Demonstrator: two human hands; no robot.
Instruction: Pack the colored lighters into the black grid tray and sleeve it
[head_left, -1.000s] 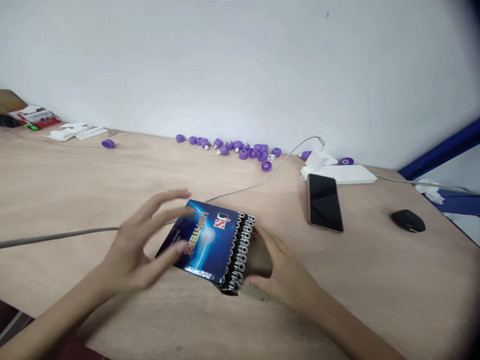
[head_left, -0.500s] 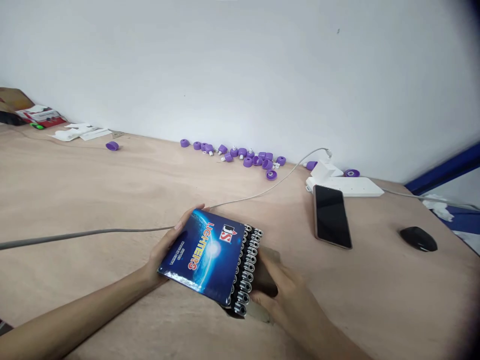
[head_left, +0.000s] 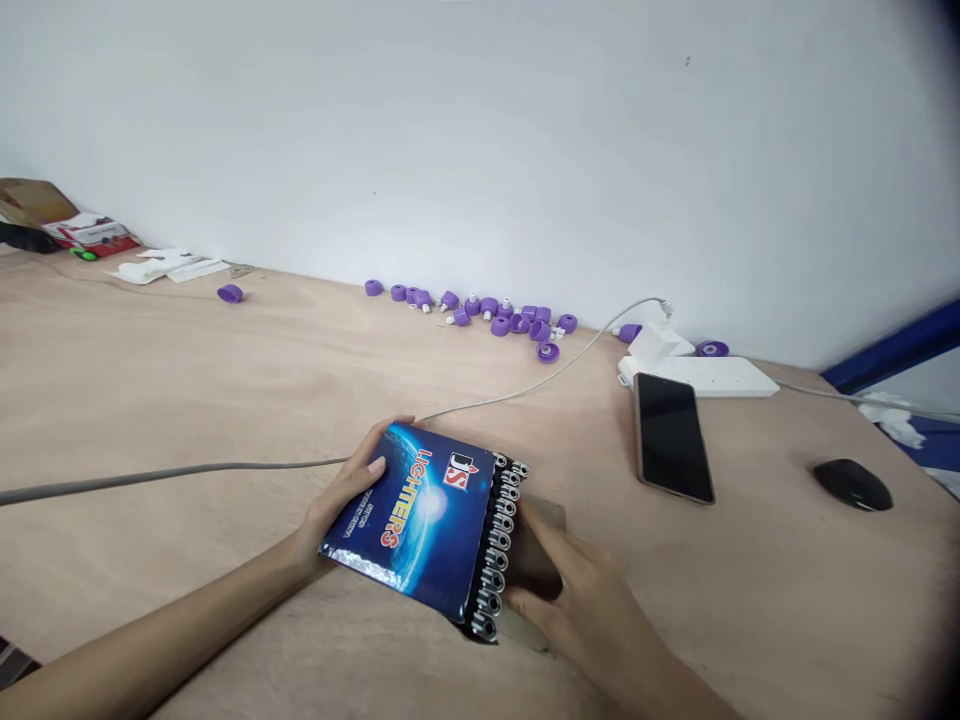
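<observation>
A glossy blue lighter box [head_left: 420,520] is tilted above the wooden table, its printed face up. My left hand [head_left: 345,495] grips its left side, thumb on the top face and the other fingers underneath, mostly hidden. From the box's open right end sticks out a double row of lighters [head_left: 501,545] with dark, metal-rimmed tops. My right hand [head_left: 589,590] is at that end, thumb and forefinger reaching against the row, fingertips hidden. A brown flap-like piece [head_left: 540,560] shows between its thumb and fingers.
Several purple caps [head_left: 500,326] lie along the wall. A white power strip [head_left: 720,375], a phone [head_left: 675,437] and a black mouse [head_left: 853,484] are to the right. A grey cable [head_left: 187,473] runs in from the left. White paper pieces [head_left: 172,265] lie at back left.
My left thumb has moved from the box's edge onto its top face. The whole view has shifted slightly, and my right hand keeps its place at the lighter end.
</observation>
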